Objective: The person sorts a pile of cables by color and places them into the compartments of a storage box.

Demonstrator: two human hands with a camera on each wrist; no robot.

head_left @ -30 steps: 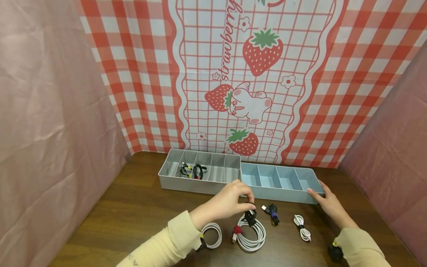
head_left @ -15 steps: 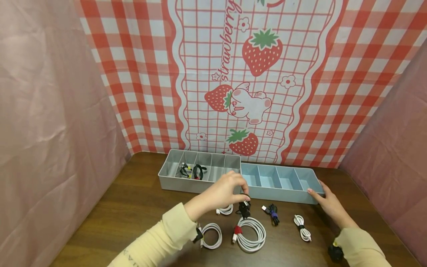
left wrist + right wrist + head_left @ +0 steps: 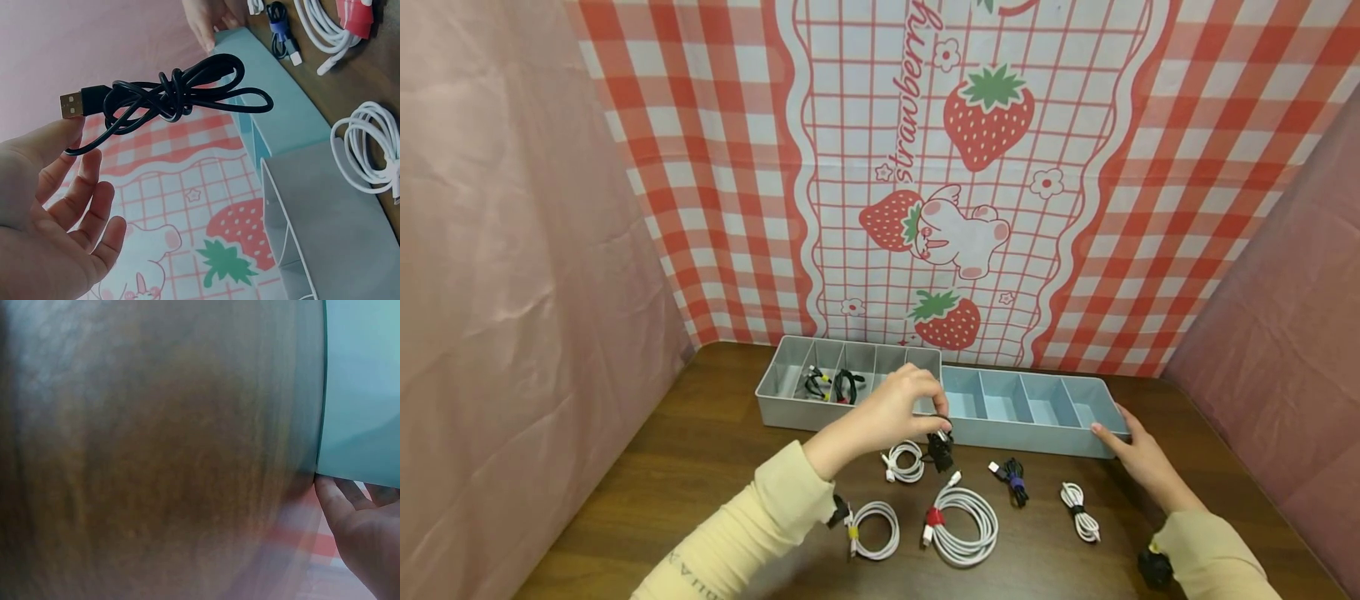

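My left hand [image 3: 898, 408] pinches a black USB cable [image 3: 172, 94] between thumb and index finger, beside its metal plug. The cable is bundled and tied round its own middle, and hangs from the fingertips just in front of the grey divided box [image 3: 820, 417]. The other fingers of that hand curl loosely. At the far right, my right hand [image 3: 1142, 462] grips the end of the light blue divided box [image 3: 1022, 437], thumb on the front wall and fingers round the end. In the right wrist view, part of those fingers is hidden behind the box.
Two black cables [image 3: 847, 386] lie in separate compartments of the grey box. In front on the wooden table are coiled white cables, one with a red tie [image 3: 973, 558], one with a yellow tie [image 3: 892, 533], and a black cable with a purple tie [image 3: 1017, 485]. Checked cloth hangs behind.
My left hand has moved up and leftward with the black USB cable, from over the red-tied white coil toward the grey box. A small white coil has come into sight. My right hand stays put.
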